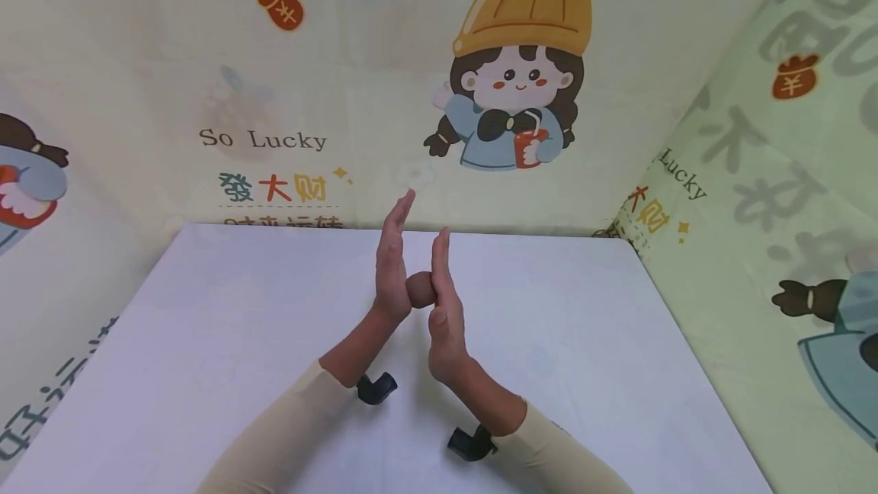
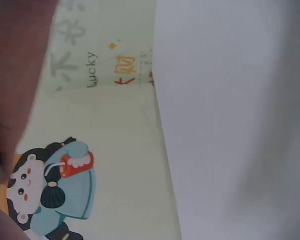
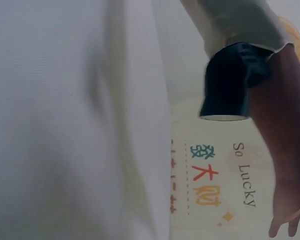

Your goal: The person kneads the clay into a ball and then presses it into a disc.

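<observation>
A: Left hand (image 1: 392, 265), grip state?
B: Flat, fingers straight, palm pressed to a brown lump (image 1: 420, 289).
A: Right hand (image 1: 444, 309)?
B: Same, flat against the lump's other side. The lump sits squeezed between both palms, above the white counter (image 1: 206, 341); the pressure alone holds it up.
A: Containers?
B: None visible.

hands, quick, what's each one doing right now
Left hand: open, flat palm pressing the brown ball.
Right hand: open, flat palm pressing the ball's other side.

Head view looks down; wrist views sideways, sharing table (image 1: 206, 341) edge.
</observation>
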